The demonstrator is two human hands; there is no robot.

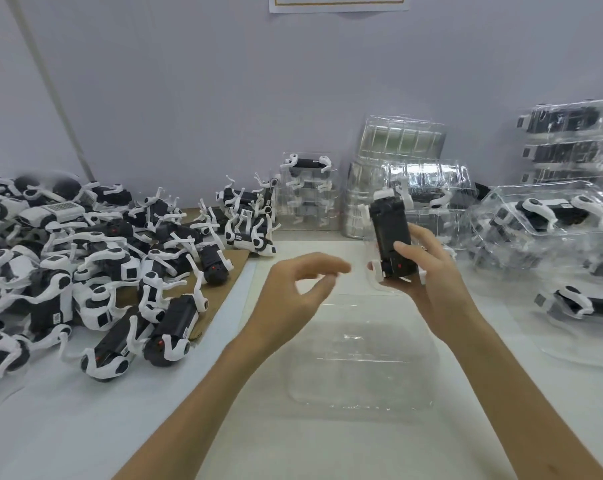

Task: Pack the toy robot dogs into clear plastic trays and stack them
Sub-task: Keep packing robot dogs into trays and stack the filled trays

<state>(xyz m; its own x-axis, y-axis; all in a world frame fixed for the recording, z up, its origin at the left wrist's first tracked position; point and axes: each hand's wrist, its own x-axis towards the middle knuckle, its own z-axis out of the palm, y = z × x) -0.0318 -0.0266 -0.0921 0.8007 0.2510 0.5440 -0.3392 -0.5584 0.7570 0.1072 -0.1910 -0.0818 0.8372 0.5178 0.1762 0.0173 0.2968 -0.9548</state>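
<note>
My right hand (pixel 428 271) grips a black-and-white toy robot dog (pixel 390 233), held upright with its underside toward me, above the table's middle. My left hand (pixel 300 289) hovers just left of it with loosely curled fingers and holds nothing. Below both hands an empty clear plastic tray (pixel 359 362) lies flat on the table. A big heap of loose toy dogs (pixel 96 258) covers the left side.
Stacks of packed clear trays (pixel 566 147) stand at the back right, with more packed trays (pixel 549 216) in front of them. Empty clear trays (pixel 397 140) lean on the wall. A small packed stack (pixel 307 188) sits at back centre. Brown cardboard (pixel 220 296) lies under the heap.
</note>
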